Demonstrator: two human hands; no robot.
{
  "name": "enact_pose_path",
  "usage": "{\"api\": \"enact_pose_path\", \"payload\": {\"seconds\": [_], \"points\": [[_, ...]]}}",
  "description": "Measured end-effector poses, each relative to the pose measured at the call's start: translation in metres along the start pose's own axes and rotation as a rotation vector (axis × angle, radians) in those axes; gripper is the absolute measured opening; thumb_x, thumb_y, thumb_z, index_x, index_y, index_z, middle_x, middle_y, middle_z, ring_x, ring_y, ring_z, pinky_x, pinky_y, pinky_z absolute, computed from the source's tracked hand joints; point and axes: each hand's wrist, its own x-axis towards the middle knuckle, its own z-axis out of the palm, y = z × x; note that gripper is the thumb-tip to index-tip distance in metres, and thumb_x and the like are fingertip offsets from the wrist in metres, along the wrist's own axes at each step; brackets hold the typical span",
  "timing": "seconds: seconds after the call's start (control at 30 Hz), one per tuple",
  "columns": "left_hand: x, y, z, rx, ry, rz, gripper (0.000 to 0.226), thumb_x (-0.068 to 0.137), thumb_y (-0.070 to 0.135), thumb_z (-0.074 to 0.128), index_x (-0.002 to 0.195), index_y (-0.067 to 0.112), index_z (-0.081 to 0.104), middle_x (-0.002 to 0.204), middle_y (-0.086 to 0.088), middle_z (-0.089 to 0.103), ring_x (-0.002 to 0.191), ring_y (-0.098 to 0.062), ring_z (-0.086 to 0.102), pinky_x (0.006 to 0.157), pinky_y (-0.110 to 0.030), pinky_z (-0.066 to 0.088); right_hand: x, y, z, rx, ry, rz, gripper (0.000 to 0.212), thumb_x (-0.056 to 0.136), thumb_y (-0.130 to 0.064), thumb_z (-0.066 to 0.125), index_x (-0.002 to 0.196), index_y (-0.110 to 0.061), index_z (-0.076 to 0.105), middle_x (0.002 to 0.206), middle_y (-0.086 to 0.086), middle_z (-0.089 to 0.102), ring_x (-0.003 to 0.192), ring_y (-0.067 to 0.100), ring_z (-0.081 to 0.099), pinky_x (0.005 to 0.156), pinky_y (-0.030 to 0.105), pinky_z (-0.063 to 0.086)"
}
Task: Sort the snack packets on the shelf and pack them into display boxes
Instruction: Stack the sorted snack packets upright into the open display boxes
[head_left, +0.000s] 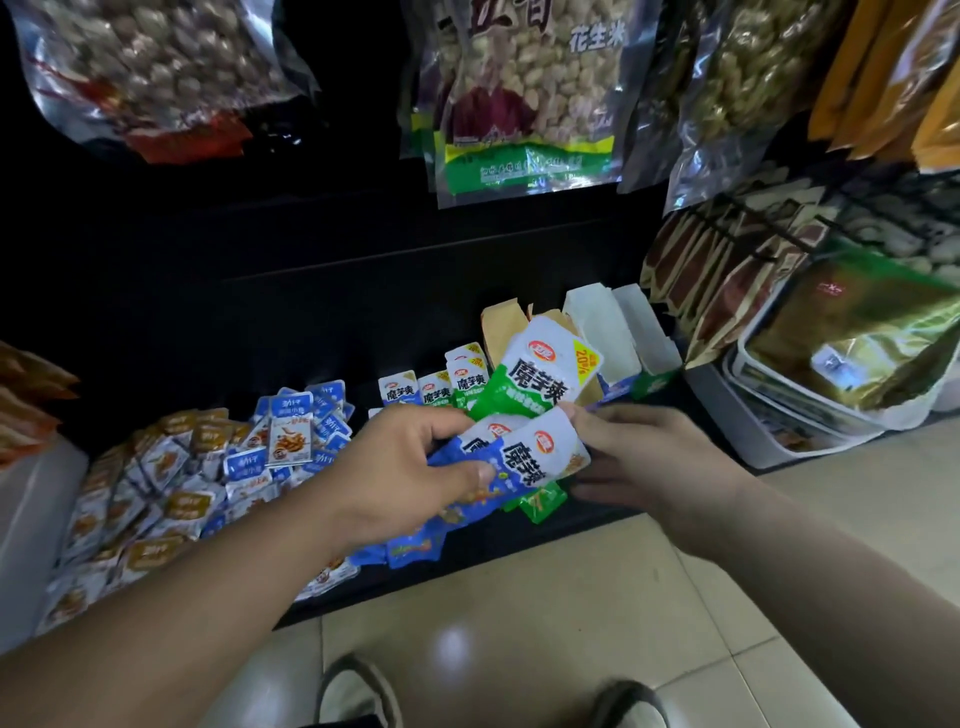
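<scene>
The left hand (410, 467) is pinching a fan of glossy, flat packets (524, 457) at their blue lower ends, thumb on top. The right hand (639, 457) is gripping the fan's right edge, with its fingers curling out of sight beneath. The packets are hovering over the dark shelf (582, 525), their long axes tilting up and to the right and their white tops pointing toward the open card boxes (597, 327), with the upper packets hiding the lower ones.

On the shelf (519, 548) a heap of packets (156, 499) lies left, a row of packets (431, 389) stands behind centre, open boxes (597, 322) right of it, and tubs (727, 410) farther right on the floor (519, 623).
</scene>
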Motion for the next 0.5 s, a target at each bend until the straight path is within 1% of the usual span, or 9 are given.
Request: {"api": "enact_pose_path", "payload": {"seconds": [0.1, 0.17, 0.2, 0.27, 0.3, 0.33, 0.4, 0.47, 0.5], "points": [[0.004, -0.004, 0.003, -0.069, -0.078, -0.02, 0.015, 0.096, 0.009, 0.072, 0.11, 0.01, 0.075, 0.102, -0.01, 0.08, 0.095, -0.028, 0.078, 0.085, -0.047, 0.064, 0.004, 0.002, -0.002, 0.209, -0.121, 0.048, 0.042, 0.086, -0.028, 0.077, 0.11, 0.006, 0.066, 0.115, 0.025, 0.073, 0.108, 0.04, 0.072, 0.096, 0.05, 0.059], [0.004, -0.004, 0.005, -0.079, -0.146, -0.024, 0.016, 0.096, 0.009, 0.072, 0.113, 0.01, 0.074, 0.108, -0.01, 0.079, 0.102, -0.028, 0.076, 0.09, -0.047, 0.062, 0.007, 0.001, -0.005, 0.216, -0.092, 0.006, 0.038, 0.077, -0.028, 0.08, 0.098, 0.0, 0.068, 0.11, 0.028, 0.073, 0.1, 0.04, 0.07, 0.091, 0.049, 0.057], [0.004, -0.005, 0.006, -0.052, -0.171, -0.001, 0.016, 0.096, 0.009, 0.072, 0.112, 0.01, 0.075, 0.111, -0.005, 0.078, 0.106, -0.02, 0.075, 0.094, -0.041, 0.061, 0.008, 0.001, -0.006, 0.198, -0.074, -0.016, 0.032, 0.077, -0.028, 0.081, 0.095, -0.005, 0.068, 0.104, 0.027, 0.071, 0.095, 0.038, 0.067, 0.088, 0.049, 0.054], [0.005, -0.007, 0.005, 0.059, -0.176, 0.05, 0.015, 0.093, 0.01, 0.077, 0.108, 0.014, 0.078, 0.123, 0.014, 0.069, 0.116, 0.009, 0.062, 0.103, -0.019, 0.05, 0.01, 0.004, -0.008, 0.193, -0.052, -0.045, 0.019, 0.09, -0.021, 0.076, 0.1, -0.008, 0.067, 0.105, 0.024, 0.071, 0.095, 0.041, 0.068, 0.091, 0.049, 0.053], [0.005, -0.007, 0.004, 0.112, -0.154, 0.059, 0.016, 0.091, 0.012, 0.079, 0.106, 0.017, 0.08, 0.132, 0.021, 0.061, 0.122, 0.018, 0.054, 0.107, -0.015, 0.044, 0.01, 0.005, -0.009, 0.19, -0.03, -0.046, 0.013, 0.096, -0.017, 0.07, 0.103, -0.007, 0.064, 0.109, 0.025, 0.073, 0.099, 0.043, 0.071, 0.094, 0.051, 0.056], [0.006, -0.009, 0.003, 0.142, -0.131, 0.061, 0.016, 0.089, 0.013, 0.081, 0.104, 0.019, 0.08, 0.137, 0.023, 0.057, 0.127, 0.018, 0.05, 0.111, -0.017, 0.042, 0.011, 0.006, -0.009, 0.178, -0.008, -0.05, 0.009, 0.1, -0.014, 0.065, 0.104, -0.006, 0.062, 0.112, 0.026, 0.073, 0.104, 0.044, 0.072, 0.096, 0.055, 0.057], [0.007, -0.009, 0.004, 0.133, -0.112, 0.082, 0.01, 0.089, 0.011, 0.081, 0.099, 0.013, 0.079, 0.121, 0.017, 0.065, 0.116, 0.002, 0.063, 0.105, -0.029, 0.052, 0.01, 0.007, -0.007, 0.138, 0.025, -0.062, 0.009, 0.102, -0.01, 0.06, 0.1, -0.002, 0.062, 0.111, 0.025, 0.074, 0.102, 0.042, 0.073, 0.096, 0.055, 0.057], [0.003, -0.007, 0.01, 0.119, -0.106, 0.114, 0.007, 0.092, 0.006, 0.077, 0.086, 0.005, 0.073, 0.09, 0.007, 0.062, 0.086, -0.011, 0.069, 0.083, -0.032, 0.06, 0.009, 0.009, -0.001, 0.104, 0.029, -0.064, 0.01, 0.102, -0.009, 0.06, 0.105, -0.003, 0.068, 0.108, 0.019, 0.077, 0.099, 0.039, 0.074, 0.094, 0.055, 0.055], [0.003, -0.006, 0.013, 0.1, -0.085, 0.113, 0.011, 0.092, 0.006, 0.076, 0.083, 0.008, 0.072, 0.084, 0.007, 0.061, 0.08, -0.011, 0.071, 0.076, -0.032, 0.061, 0.009, 0.01, 0.001, 0.095, 0.025, -0.062, 0.013, 0.101, -0.009, 0.061, 0.109, -0.005, 0.071, 0.108, 0.018, 0.077, 0.102, 0.04, 0.074, 0.097, 0.057, 0.054]]}}
